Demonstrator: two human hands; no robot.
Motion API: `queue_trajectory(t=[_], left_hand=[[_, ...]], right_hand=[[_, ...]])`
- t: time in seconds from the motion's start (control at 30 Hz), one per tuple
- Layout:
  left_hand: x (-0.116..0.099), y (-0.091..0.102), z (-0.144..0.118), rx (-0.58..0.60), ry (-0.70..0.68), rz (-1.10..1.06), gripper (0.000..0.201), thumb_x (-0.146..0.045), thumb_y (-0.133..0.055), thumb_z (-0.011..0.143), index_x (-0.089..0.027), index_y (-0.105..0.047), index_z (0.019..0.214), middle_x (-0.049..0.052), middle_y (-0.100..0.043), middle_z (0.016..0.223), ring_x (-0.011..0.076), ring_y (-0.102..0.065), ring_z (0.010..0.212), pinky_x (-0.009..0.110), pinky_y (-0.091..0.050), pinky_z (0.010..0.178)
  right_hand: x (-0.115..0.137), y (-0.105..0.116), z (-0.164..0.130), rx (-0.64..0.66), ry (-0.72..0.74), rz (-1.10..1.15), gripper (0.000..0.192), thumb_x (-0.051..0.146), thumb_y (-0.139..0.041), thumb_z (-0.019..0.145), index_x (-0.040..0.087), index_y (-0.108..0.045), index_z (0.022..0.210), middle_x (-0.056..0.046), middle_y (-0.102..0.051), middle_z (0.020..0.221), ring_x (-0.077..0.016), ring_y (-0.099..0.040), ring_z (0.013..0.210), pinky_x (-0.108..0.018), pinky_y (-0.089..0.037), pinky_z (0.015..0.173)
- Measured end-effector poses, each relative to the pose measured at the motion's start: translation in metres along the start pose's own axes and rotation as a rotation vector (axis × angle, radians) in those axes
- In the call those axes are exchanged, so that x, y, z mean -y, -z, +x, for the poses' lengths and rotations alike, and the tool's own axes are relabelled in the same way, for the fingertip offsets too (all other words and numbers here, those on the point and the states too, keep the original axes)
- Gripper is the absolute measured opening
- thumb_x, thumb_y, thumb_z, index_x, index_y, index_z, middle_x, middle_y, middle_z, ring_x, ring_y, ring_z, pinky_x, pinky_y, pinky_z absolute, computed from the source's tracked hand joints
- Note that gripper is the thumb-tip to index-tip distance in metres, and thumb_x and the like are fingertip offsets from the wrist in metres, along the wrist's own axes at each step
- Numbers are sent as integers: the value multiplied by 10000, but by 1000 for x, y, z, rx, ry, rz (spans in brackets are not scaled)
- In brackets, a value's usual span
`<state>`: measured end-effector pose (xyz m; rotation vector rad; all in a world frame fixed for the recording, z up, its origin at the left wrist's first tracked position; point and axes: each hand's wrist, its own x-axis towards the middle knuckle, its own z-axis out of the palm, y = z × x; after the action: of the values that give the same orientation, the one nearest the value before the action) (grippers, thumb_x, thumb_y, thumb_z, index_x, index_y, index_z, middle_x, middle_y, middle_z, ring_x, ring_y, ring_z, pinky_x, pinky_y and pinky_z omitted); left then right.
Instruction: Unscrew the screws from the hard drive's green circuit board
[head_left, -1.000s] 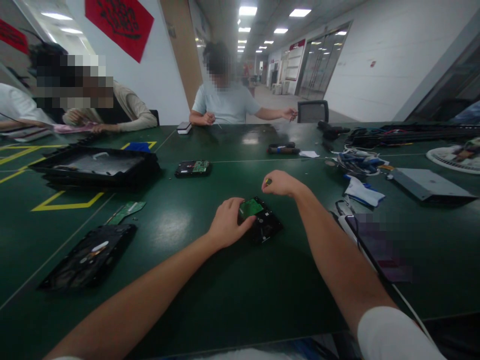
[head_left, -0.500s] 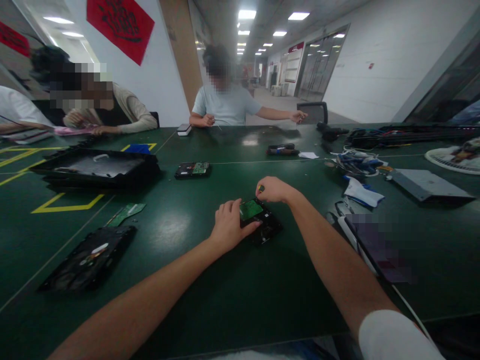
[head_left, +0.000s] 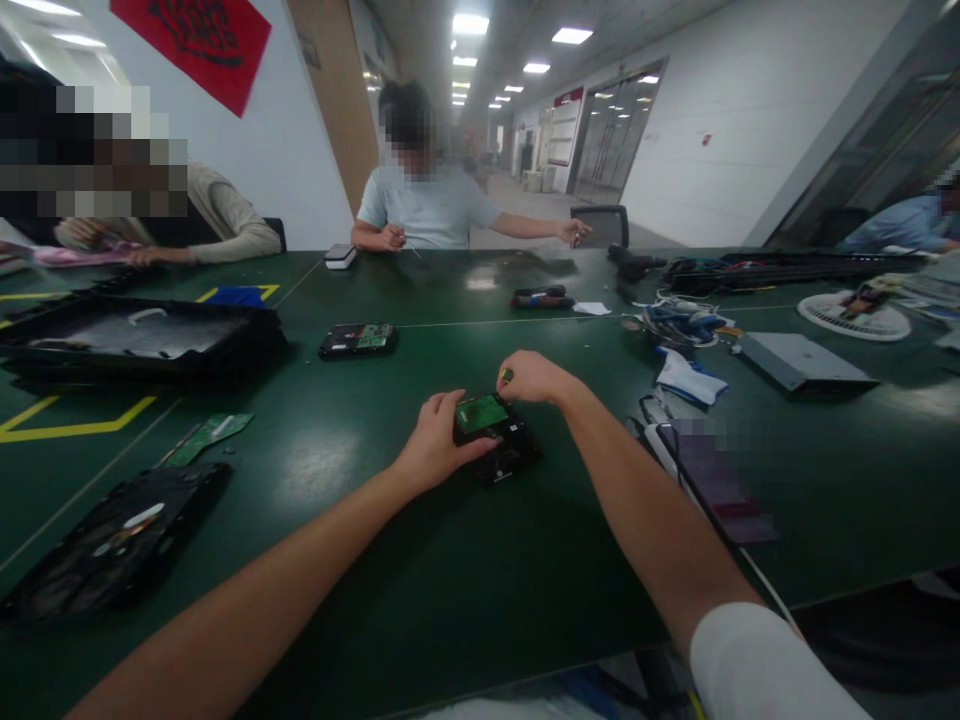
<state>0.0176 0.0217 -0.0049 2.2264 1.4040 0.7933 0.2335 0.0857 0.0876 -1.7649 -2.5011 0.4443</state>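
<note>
A black hard drive [head_left: 512, 445] with a green circuit board [head_left: 480, 413] on its upper face lies on the green table in front of me. My left hand [head_left: 435, 445] grips it from the left, thumb across the top and fingers along the far left edge. At the drive's far right corner, my right hand [head_left: 534, 378] is closed around a small screwdriver [head_left: 508, 376]. Only its yellow-and-black handle end shows; the shaft and tip are hidden by my fingers.
On the left lie another black drive casing [head_left: 120, 540], a loose circuit board [head_left: 206, 438] and black trays [head_left: 142, 345]. A second hard drive [head_left: 358, 340] sits farther back. To the right are a phone [head_left: 712, 480], a glove [head_left: 690, 378] and a metal box [head_left: 806, 362]. People sit opposite.
My view has turned a little to the right, so everything sits farther left. Both hands keep their places on and beside the hard drive.
</note>
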Motion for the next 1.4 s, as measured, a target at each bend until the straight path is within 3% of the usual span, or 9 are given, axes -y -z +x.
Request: queue_trajectory(t=[0.43,0.73,0.93,1.13,1.4], left_hand=[[11,11,33,198,-136,23,889,-679,-750,724,-233,-484,1445,138,-570,1365,348,-502,1285,491,-481,1037],[1,-6,31,34,-70,29,717,-677,-590,867,-189,-530,1388,141,-587,1311,331,-495,1257,498,-447,1061],[3,-4,29,49,-83,-25,641,-604,-599,890,-217,-533,1397,115,-616,1290,315,-528,1221,477,-479,1020],[5,-2,32,63,-150,-34,560,-539,-618,891,-237,-577,1362,95,-633,1299,315,-533,1230,490,-461,1047],[12,-3,36,97,-169,-63,468,-451,-624,898,-268,-616,1329,73,-648,1287,287,-558,1212,478,-452,1061]], right_hand=[[-5,7,-3,39,-60,14,204,208,-744,706,170,-803,897,-64,-782,876,-175,-695,771,-207,-455,602],[-2,8,-4,97,-78,62,196,193,-695,728,122,-799,878,-73,-759,732,-151,-691,643,-197,-471,575],[-7,9,-4,62,-78,54,188,198,-684,778,128,-800,909,-78,-770,773,-155,-701,663,-199,-471,588],[-9,7,-2,9,-32,40,165,192,-746,774,181,-801,929,-53,-788,965,-174,-711,911,-185,-470,705],[-9,6,-3,12,-29,74,140,200,-768,757,195,-807,892,-27,-789,913,-151,-708,858,-172,-472,696]])
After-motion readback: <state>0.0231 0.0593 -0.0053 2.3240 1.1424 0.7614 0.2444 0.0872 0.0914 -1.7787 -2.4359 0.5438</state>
